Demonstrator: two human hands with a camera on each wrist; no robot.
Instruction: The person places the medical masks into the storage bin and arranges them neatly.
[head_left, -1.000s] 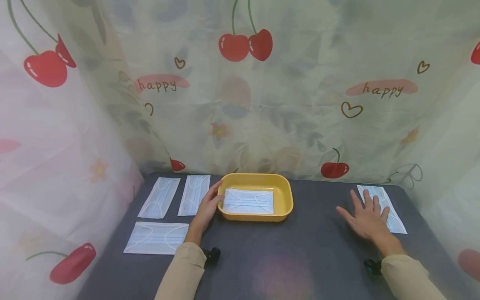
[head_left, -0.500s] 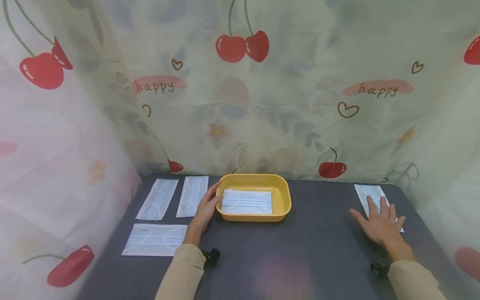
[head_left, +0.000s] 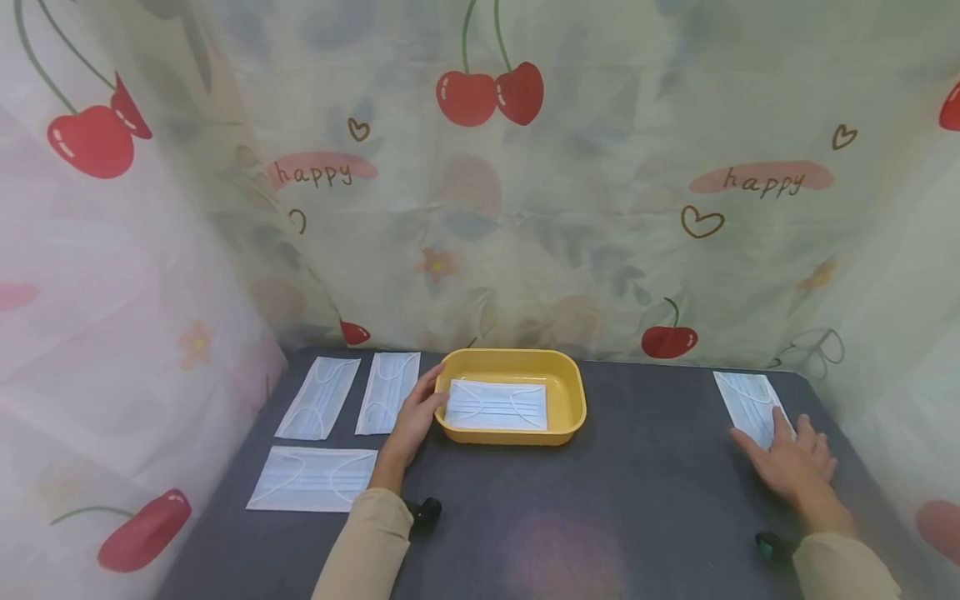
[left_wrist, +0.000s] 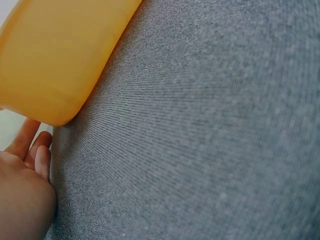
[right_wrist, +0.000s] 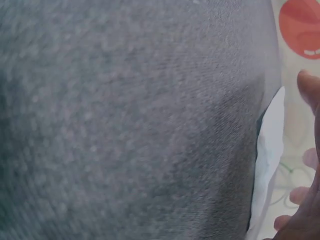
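From my seat, the widest open stretch is the grey bench [head_left: 637, 500] between the yellow tray [head_left: 570, 417] and the mask at the far right [head_left: 746, 400]; nothing lies there. My left hand [head_left: 412, 421] rests against the tray's left wall, and my right hand [head_left: 791, 467] lies on the right mask's near end. Left of the tray, three masks [head_left: 315, 479] lie flat and close together, so passage there is over them. The tray's raised rim blocks a low sweep across the middle. The cherry-print curtain [head_left: 525, 208] closes off the back and both sides.
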